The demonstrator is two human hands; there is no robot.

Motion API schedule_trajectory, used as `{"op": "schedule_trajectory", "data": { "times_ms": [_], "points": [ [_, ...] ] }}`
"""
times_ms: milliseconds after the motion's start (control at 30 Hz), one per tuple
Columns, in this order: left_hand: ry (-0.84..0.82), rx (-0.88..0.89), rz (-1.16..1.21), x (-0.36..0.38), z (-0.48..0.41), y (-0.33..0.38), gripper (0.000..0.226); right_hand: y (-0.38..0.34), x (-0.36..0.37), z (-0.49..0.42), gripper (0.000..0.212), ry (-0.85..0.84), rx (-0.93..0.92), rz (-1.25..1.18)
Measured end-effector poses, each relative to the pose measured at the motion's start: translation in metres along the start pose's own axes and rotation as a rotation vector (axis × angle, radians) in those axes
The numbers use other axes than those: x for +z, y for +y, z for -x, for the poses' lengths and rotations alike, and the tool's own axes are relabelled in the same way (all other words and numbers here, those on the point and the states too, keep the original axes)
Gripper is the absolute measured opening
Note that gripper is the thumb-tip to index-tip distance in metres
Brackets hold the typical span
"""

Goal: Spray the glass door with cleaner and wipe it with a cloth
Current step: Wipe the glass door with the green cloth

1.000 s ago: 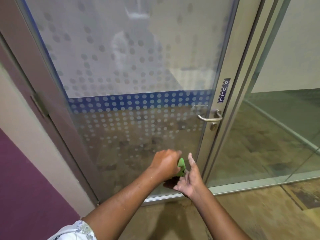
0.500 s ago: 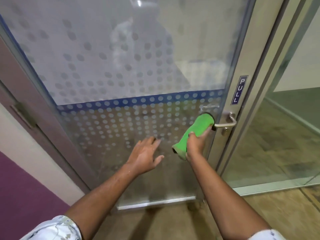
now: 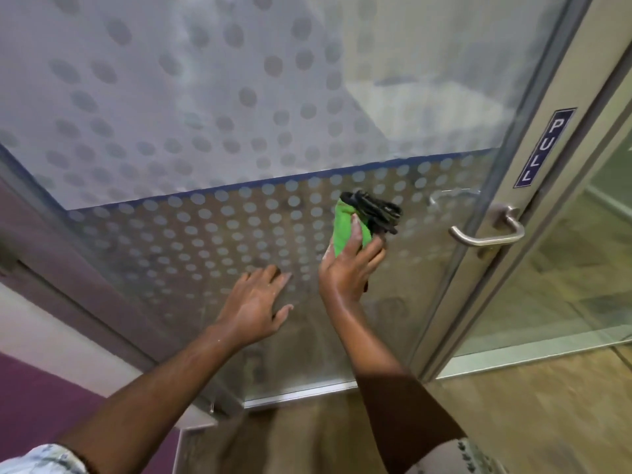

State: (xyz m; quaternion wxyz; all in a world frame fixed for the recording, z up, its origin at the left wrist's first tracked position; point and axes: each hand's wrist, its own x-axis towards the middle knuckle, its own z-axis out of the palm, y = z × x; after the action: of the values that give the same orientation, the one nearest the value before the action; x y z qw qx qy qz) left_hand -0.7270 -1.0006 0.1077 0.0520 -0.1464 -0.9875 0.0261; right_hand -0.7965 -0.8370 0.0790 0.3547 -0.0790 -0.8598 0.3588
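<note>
a: head view. what's different from half a second back?

b: the right hand (image 3: 349, 268) has slid the green cloth (image 3: 350, 227) away from the door handle (image 3: 485, 230), toward nine o'clock, and a dark bunched part of the cloth now shows at its top. its fingers are curled tight around the wad, pressing it against the glass door (image 3: 239, 131) just under the blue stripe (image 3: 273, 181).

a: and the other hand?

b: the left hand (image 3: 254, 302) sits at about eight o'clock from the cloth, fingers spread and flat on the pane, much as before. i'd judge it's bracing the door while the wiping stroke runs across.

a: so spraying is done?

b: likely; no bottle is in sight, so this looks like the wipe stage, with the lower pane left to cover.

a: the surface and the room?

b: dotted frosted film over the glass, hazy streaks at twelve o'clock. a pull sign (image 3: 543, 148) on the metal frame at two o'clock, a purple wall (image 3: 30, 398) at eight, brownish floor (image 3: 530, 415) at five.
</note>
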Motion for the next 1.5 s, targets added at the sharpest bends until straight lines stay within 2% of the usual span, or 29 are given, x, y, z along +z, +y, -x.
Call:
{"op": "schedule_trajectory", "data": {
  "times_ms": [133, 267, 333, 433, 533, 567, 633, 767, 833, 900, 967, 1167, 1267, 1333, 1433, 1500],
  "points": [
    [-0.035, 0.042, 0.004, 0.015, -0.010, 0.007, 0.059, 0.030, 0.019, 0.026, 0.080, -0.059, -0.204, 0.106],
    [-0.061, 0.056, 0.020, 0.024, -0.019, 0.018, 0.057, 0.071, 0.019, 0.030, 0.063, -0.159, -0.328, 0.188],
    [-0.062, 0.058, 0.032, 0.028, -0.021, 0.025, 0.055, 0.093, 0.016, 0.046, 0.055, -0.287, -0.303, 0.240],
    [-0.072, 0.068, 0.027, 0.034, -0.020, 0.033, 0.054, 0.115, 0.010, 0.061, 0.055, -0.492, -0.201, 0.267],
    [-0.079, 0.067, 0.033, 0.035, -0.015, 0.035, 0.054, 0.120, 0.005, 0.058, 0.058, -0.576, -0.171, 0.242],
    [-0.076, 0.063, 0.036, 0.033, -0.013, 0.034, 0.055, 0.119, 0.002, 0.057, 0.059, -0.569, -0.129, 0.224],
    [-0.059, 0.057, 0.037, 0.029, -0.008, 0.031, 0.055, 0.119, -0.006, 0.054, 0.061, -0.464, 0.073, 0.103],
    [-0.026, 0.045, 0.029, 0.022, 0.000, 0.017, 0.055, 0.109, -0.025, 0.026, 0.068, -0.071, 0.636, -0.293],
    [-0.006, 0.031, 0.027, 0.016, 0.004, 0.010, 0.053, 0.079, -0.019, 0.006, 0.070, -0.019, 0.759, -0.482],
    [0.032, 0.005, 0.036, 0.010, 0.009, 0.002, 0.049, 0.040, -0.009, 0.000, 0.069, -0.004, 0.788, -0.576],
    [0.048, -0.030, 0.037, 0.005, 0.016, -0.008, 0.046, 0.010, -0.006, 0.010, 0.068, -0.008, 0.746, -0.592],
    [0.003, -0.127, -0.050, -0.002, 0.034, -0.040, 0.051, -0.051, 0.009, 0.064, 0.074, -0.287, 0.351, -0.486],
    [-0.027, -0.155, -0.081, 0.002, 0.041, -0.045, 0.044, -0.051, 0.007, 0.069, 0.076, -0.366, 0.254, -0.386],
    [-0.050, -0.172, -0.092, 0.004, 0.046, -0.045, 0.039, -0.042, 0.002, 0.069, 0.074, -0.504, 0.118, -0.313],
    [-0.062, -0.176, -0.100, 0.008, 0.053, -0.042, 0.038, -0.043, -0.002, 0.077, 0.071, -0.807, -0.151, -0.149],
    [-0.054, -0.170, -0.105, 0.008, 0.056, -0.040, 0.039, -0.044, -0.003, 0.085, 0.070, -0.845, -0.137, -0.164]
  ]
}}
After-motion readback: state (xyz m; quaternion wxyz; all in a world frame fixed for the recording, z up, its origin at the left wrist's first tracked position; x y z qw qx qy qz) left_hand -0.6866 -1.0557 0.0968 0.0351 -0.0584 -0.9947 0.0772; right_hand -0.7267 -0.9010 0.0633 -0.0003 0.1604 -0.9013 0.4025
